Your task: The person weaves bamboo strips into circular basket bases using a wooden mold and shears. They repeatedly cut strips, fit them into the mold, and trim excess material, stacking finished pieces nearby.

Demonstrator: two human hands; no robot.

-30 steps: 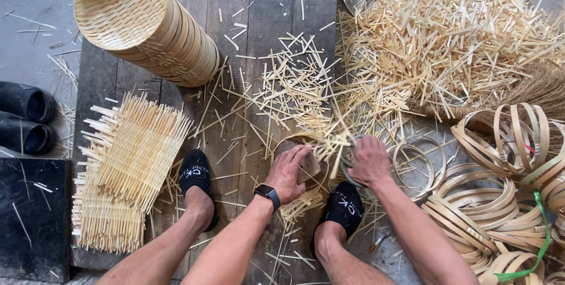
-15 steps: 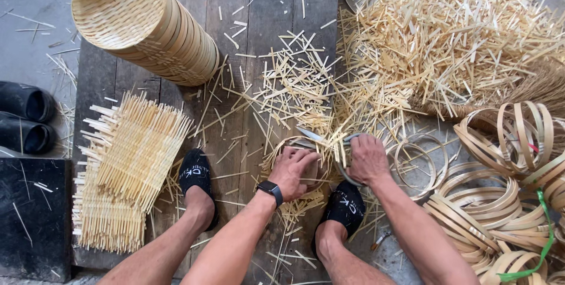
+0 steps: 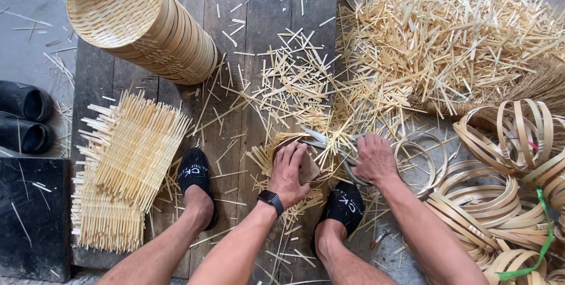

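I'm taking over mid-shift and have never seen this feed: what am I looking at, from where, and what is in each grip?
One view, from a camera on the person's head, looking down at their arms and feet. The left hand presses a small woven bamboo piece on the plank floor. The right hand works metal shears at its edge. Around lie loose bamboo splints, a stack of woven mats, a stack of round baskets on its side, and bamboo hoops.
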